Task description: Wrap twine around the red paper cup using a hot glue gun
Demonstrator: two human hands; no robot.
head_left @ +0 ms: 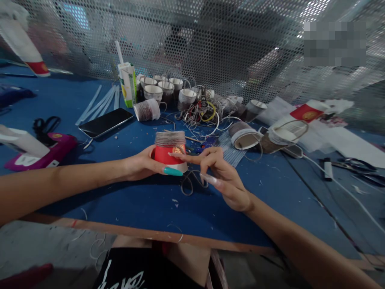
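1. Left hand (141,164) grips an inverted red paper cup (170,150), partly wrapped in cord, above the blue tabletop (144,200).
2. Right hand (224,176), fingers loosely curled, touches the cup's side; holds nothing visible.

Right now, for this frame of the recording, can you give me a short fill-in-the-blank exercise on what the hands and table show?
1. The left hand holds an upside-down paper cup whose bare part is ____.
2. The phone lies screen-up on the ____ table.
3. The right hand touches the cup with its ____ finger.
4. The green carton has a ____ sticking out of its top.

Missing words: red; blue; index; straw
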